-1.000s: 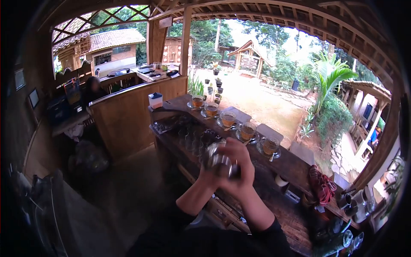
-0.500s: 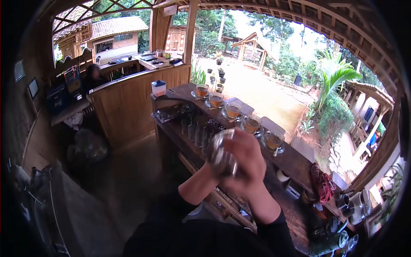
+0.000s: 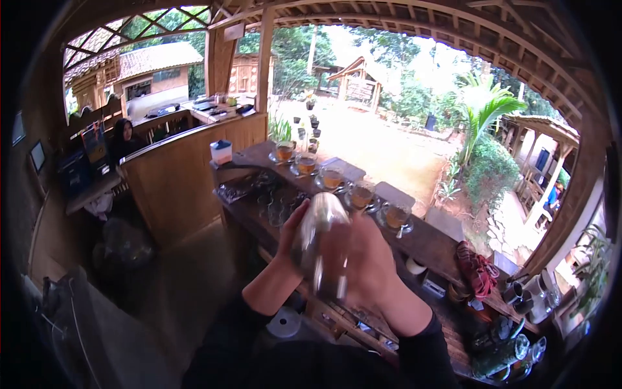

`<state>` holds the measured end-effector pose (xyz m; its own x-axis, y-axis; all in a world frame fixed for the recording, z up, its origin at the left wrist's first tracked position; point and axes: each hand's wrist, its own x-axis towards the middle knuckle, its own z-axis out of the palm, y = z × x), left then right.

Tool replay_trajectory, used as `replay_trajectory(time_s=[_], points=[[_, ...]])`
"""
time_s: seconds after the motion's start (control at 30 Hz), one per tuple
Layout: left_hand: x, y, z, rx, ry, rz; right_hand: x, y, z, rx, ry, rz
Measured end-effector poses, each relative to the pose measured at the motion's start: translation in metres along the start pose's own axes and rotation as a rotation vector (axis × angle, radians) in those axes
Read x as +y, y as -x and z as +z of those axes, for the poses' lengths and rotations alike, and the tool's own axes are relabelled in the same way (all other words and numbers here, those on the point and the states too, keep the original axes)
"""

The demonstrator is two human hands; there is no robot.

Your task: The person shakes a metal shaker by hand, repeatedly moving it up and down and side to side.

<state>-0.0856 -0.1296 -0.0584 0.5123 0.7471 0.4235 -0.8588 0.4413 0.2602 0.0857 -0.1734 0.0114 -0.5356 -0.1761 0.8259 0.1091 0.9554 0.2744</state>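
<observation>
A shiny metal cocktail shaker [image 3: 322, 240] with a rounded top is held upright, slightly tilted, in front of my chest, blurred by motion. My left hand [image 3: 288, 243] wraps around its left side, and my right hand [image 3: 369, 259] grips it from the right. Both hands are closed on it. Beyond them, a row of several glass cups of amber drink [image 3: 360, 194] stands on saucers along the bar's raised ledge. A small spoon [image 3: 401, 231] lies by the nearest cup. Several upside-down or upright clear glasses [image 3: 278, 209], hard to make out, stand on the lower shelf behind my left hand.
A lidded plastic container [image 3: 221, 153] stands at the bar's far end. Right of me are a red cloth [image 3: 477, 269], glass pitchers [image 3: 541, 298] and green glass vessels [image 3: 500, 356]. A person [image 3: 126, 138] is behind the wooden counter [image 3: 178, 168]. A round stool seat [image 3: 284, 322] is below.
The shaker and both hands have moved left and turned, with the shaker now more upright. My left hand shows more on its left side. The whole view has shifted slightly.
</observation>
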Motion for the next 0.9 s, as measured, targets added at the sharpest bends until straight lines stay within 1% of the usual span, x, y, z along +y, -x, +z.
replay_trajectory(time_s=[0.03,0.07,0.1,0.13,0.2,0.23,0.27,0.3,0.33,0.37,0.4,0.47,0.5,0.53,0.57,0.6,0.63,0.67,0.7,0.73,0.77,0.8,0.83,0.87,0.9], points=[[-0.017,0.009,0.033,-0.068,-0.084,0.056,-0.011,0.009,-0.003,0.111,-0.004,-0.2],[-0.031,0.016,0.057,-0.142,-0.171,0.114,-0.011,0.008,-0.009,0.109,0.016,-0.209],[-0.037,0.016,0.043,-0.335,-0.225,0.16,-0.009,0.005,-0.017,0.131,-0.034,-0.292],[-0.038,0.006,0.04,-0.577,-0.304,0.209,-0.009,0.002,-0.024,0.152,-0.087,-0.372],[-0.042,-0.001,0.038,-0.303,-0.224,0.163,-0.014,0.0,-0.036,0.192,-0.209,-0.514],[-0.037,-0.017,0.032,-0.156,-0.31,0.178,0.005,0.011,-0.036,0.054,-0.079,-0.381],[-0.027,-0.039,0.001,-0.048,-0.361,0.091,0.013,0.007,-0.041,-0.057,-0.178,-0.059],[-0.032,-0.049,-0.02,-0.01,-0.21,0.108,0.026,0.019,-0.034,-0.04,-0.138,0.125],[-0.043,-0.058,-0.029,0.024,-0.062,0.12,0.03,0.024,-0.032,0.012,-0.19,0.433],[-0.06,-0.07,0.001,0.237,-0.079,0.166,0.023,0.022,-0.045,0.061,-0.154,0.451],[-0.069,-0.069,0.022,0.223,-0.087,0.143,0.015,0.015,-0.065,0.115,-0.11,0.455],[-0.082,-0.068,0.054,-0.138,-0.019,-0.187,-0.015,0.005,-0.114,-0.084,-0.056,0.091],[-0.093,-0.07,0.061,-0.174,-0.171,-0.207,-0.033,0.009,-0.126,-0.015,0.072,-0.135],[-0.113,-0.066,0.091,-0.287,-0.225,-0.148,-0.045,0.013,-0.135,0.05,0.196,-0.363],[-0.129,-0.074,0.092,-0.379,-0.267,-0.075,-0.045,0.017,-0.145,0.041,0.216,-0.357],[-0.143,-0.08,0.091,-0.467,-0.302,-0.003,-0.043,0.021,-0.158,0.011,0.217,-0.459],[-0.15,-0.095,0.086,-0.355,-0.275,-0.092,-0.042,0.028,-0.172,-0.022,0.214,-0.553],[-0.153,-0.117,0.074,-0.236,-0.247,-0.184,-0.029,0.039,-0.189,-0.173,0.212,-0.294],[-0.163,-0.143,0.047,-0.133,-0.385,-0.204,-0.014,0.052,-0.202,-0.316,0.2,-0.026],[-0.181,-0.166,0.03,-0.138,-0.243,-0.233,-0.007,0.062,-0.206,-0.097,0.251,0.114],[-0.204,-0.18,0.016,0.079,-0.212,-0.255,0.005,0.081,-0.199,0.113,0.173,0.507],[-0.226,-0.19,0.01,0.289,-0.188,-0.277,-0.008,0.077,-0.21,0.228,0.178,0.735],[-0.24,-0.19,0.021,0.275,-0.184,-0.303,-0.024,0.077,-0.227,0.172,0.286,0.587],[-0.248,-0.187,0.044,-0.017,-0.087,-0.411,-0.04,0.074,-0.246,0.112,0.395,0.427],[-0.255,-0.182,0.068,-0.309,0.019,-0.508,-0.066,0.063,-0.265,-0.029,0.459,0.274]])
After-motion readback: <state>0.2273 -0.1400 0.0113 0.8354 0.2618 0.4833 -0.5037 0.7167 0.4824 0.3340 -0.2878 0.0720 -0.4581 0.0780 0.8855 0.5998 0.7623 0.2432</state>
